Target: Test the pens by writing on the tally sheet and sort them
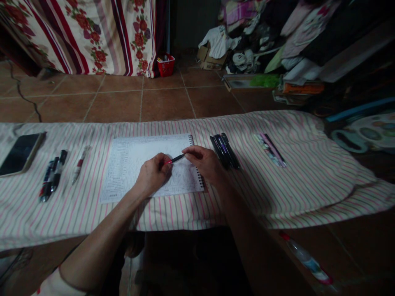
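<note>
Fingers (pixel 190 151) curled, both hands (pixel 152 172) (pixel 207 162) pinching pen (pixel 177 159) — over notebook (pixel 149 147)

A floral curtain (pixel 101 39) and heaped clothes (pixel 219 42) suggest home.

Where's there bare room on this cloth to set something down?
The widest bare patch of cloth runs from the rightmost pens to the cloth's right edge. A smaller one lies between those and the black pens. It's crowded leftward, with the phone and other pens, and over the notebook, where the left hand and right hand hold a pen.
</note>
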A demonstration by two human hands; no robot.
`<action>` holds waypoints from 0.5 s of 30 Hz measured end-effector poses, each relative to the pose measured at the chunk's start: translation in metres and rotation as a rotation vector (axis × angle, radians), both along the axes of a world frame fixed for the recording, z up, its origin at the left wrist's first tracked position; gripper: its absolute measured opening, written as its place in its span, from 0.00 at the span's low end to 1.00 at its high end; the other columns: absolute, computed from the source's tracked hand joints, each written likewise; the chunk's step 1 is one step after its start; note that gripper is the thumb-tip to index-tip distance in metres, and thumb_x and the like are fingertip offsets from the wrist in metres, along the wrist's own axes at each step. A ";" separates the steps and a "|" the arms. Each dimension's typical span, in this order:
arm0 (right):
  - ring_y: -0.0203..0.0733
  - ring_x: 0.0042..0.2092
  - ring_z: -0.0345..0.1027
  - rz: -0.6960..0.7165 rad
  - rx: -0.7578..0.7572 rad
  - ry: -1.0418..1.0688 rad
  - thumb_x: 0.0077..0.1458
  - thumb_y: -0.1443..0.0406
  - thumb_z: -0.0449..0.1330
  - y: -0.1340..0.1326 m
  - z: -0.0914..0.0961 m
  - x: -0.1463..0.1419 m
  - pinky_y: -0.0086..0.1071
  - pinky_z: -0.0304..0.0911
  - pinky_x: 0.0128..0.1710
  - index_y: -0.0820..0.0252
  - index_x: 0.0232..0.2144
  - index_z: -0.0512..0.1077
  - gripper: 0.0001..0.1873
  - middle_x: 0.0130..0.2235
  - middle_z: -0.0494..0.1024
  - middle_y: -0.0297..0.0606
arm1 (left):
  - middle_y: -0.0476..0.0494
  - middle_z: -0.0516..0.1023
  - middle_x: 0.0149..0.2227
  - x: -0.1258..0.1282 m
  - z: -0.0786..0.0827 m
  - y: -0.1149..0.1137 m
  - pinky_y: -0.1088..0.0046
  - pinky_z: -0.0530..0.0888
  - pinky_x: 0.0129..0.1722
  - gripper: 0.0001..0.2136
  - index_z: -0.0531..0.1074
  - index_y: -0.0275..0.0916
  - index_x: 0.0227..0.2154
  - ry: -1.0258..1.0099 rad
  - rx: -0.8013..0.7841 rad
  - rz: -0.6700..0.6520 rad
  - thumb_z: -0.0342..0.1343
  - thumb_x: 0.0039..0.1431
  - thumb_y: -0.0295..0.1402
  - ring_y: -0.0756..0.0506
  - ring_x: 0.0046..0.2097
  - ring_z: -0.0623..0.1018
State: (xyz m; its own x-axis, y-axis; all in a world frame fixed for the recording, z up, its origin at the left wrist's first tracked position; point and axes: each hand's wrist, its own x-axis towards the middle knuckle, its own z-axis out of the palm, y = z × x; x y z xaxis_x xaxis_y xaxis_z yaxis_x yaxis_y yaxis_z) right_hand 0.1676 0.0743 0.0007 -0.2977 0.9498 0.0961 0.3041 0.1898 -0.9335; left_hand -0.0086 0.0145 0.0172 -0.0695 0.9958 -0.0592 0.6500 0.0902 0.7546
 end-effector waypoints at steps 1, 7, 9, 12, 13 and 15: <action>0.39 0.37 0.72 -0.001 0.000 0.005 0.51 0.65 0.58 0.000 0.001 0.000 0.33 0.66 0.38 0.57 0.34 0.76 0.08 0.35 0.79 0.36 | 0.49 0.74 0.26 0.000 0.000 0.000 0.73 0.65 0.31 0.04 0.69 0.39 0.31 -0.006 -0.002 0.000 0.50 0.55 0.33 0.48 0.29 0.72; 0.37 0.34 0.72 0.000 -0.014 0.035 0.49 0.65 0.59 -0.001 0.003 -0.001 0.31 0.66 0.35 0.58 0.33 0.76 0.07 0.33 0.79 0.36 | 0.49 0.74 0.26 -0.002 -0.004 0.001 0.74 0.65 0.29 0.05 0.69 0.39 0.31 -0.054 0.003 -0.024 0.52 0.55 0.34 0.49 0.28 0.71; 0.37 0.34 0.72 0.000 -0.009 0.043 0.48 0.66 0.60 -0.001 0.004 -0.001 0.31 0.66 0.36 0.58 0.32 0.76 0.07 0.33 0.79 0.35 | 0.50 0.73 0.26 -0.002 -0.004 0.001 0.74 0.65 0.28 0.05 0.68 0.39 0.30 -0.062 0.004 -0.022 0.53 0.54 0.35 0.49 0.27 0.71; 0.37 0.34 0.72 0.012 -0.002 0.046 0.49 0.65 0.59 -0.002 0.005 -0.001 0.31 0.66 0.35 0.58 0.32 0.76 0.07 0.33 0.79 0.36 | 0.50 0.73 0.25 -0.002 -0.004 0.001 0.74 0.64 0.28 0.05 0.68 0.40 0.29 -0.051 0.009 -0.009 0.53 0.54 0.35 0.49 0.27 0.70; 0.37 0.34 0.72 0.016 -0.003 0.048 0.49 0.65 0.59 -0.002 0.005 -0.001 0.31 0.66 0.35 0.58 0.32 0.76 0.07 0.32 0.79 0.35 | 0.50 0.73 0.25 -0.002 -0.004 0.002 0.74 0.64 0.28 0.05 0.68 0.40 0.29 -0.049 0.010 -0.005 0.53 0.54 0.35 0.49 0.27 0.71; 0.37 0.34 0.72 0.023 -0.003 0.058 0.49 0.65 0.59 -0.002 0.005 -0.001 0.30 0.66 0.34 0.58 0.32 0.76 0.07 0.32 0.79 0.35 | 0.50 0.72 0.25 -0.002 -0.004 0.002 0.74 0.64 0.28 0.05 0.67 0.40 0.28 -0.059 0.010 0.000 0.53 0.54 0.35 0.49 0.27 0.71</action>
State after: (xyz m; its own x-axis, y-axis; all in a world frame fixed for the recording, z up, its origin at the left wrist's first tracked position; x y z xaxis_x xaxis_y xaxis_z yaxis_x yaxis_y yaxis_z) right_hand 0.1667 0.0722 0.0058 -0.3135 0.9431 0.1109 0.2446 0.1930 -0.9502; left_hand -0.0105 0.0164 0.0134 -0.0662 0.9964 -0.0529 0.6041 0.0822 0.7927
